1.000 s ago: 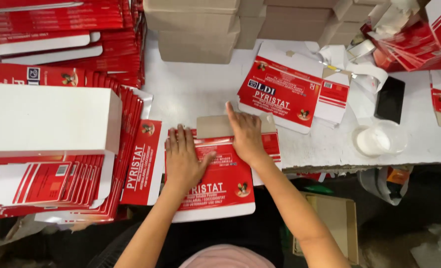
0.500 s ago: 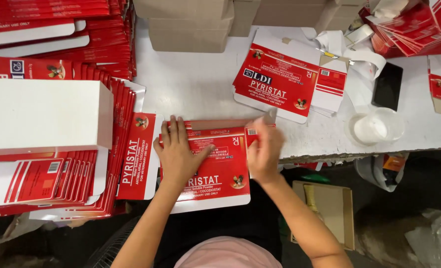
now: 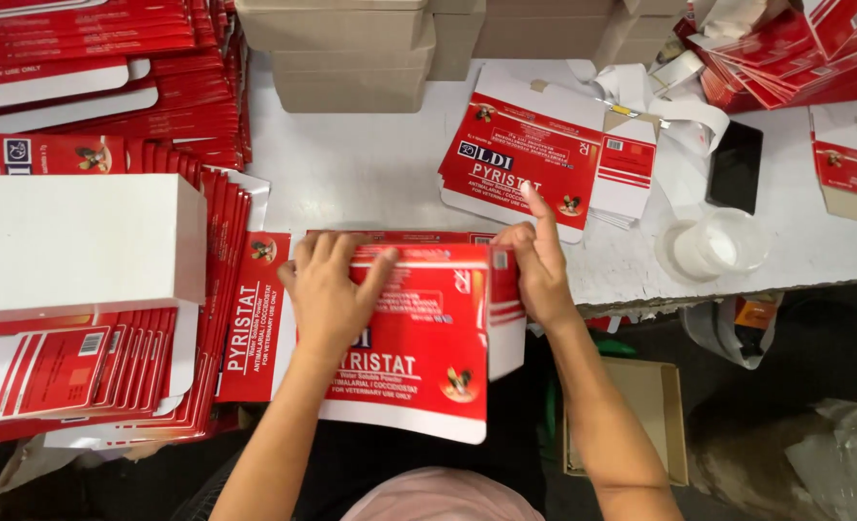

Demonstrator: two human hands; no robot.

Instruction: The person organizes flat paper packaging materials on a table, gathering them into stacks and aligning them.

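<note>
Pressing flat red carton (image 3: 419, 328): left hand (image 3: 327, 294) splayed, right hand (image 3: 539, 270) fingers pinching edge, seemingly.

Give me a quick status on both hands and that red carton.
Left hand flat on red carton blank. Right hand gripping its right edge fold. Nothing in the way.
</note>
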